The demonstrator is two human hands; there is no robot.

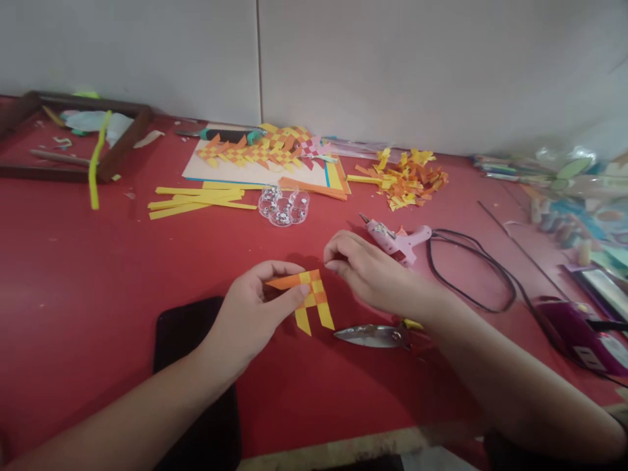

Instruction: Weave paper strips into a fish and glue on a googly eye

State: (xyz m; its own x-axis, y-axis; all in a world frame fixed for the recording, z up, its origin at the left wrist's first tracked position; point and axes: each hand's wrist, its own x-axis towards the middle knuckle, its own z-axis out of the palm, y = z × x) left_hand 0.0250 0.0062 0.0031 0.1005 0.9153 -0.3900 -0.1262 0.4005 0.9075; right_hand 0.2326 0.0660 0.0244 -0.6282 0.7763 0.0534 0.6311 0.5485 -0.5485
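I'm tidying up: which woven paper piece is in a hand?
The orange-and-yellow piece pinched in the left hand; the other woven pieces lie together at the back of the table.

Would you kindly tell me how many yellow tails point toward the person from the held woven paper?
2: one yellow tail nearer the left hand, the other yellow tail nearer the scissors. That hand may hide more.

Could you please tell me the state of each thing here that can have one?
Left hand, gripping the woven paper piece
Woven paper piece, held, strip ends loose
Right hand, fingers pinched, contents unclear
Scissors, shut, lying flat
Glue gun, lying on its side
Yellow strips, loose, overlapping
Clear case, holding small pieces
Paper scraps, heaped
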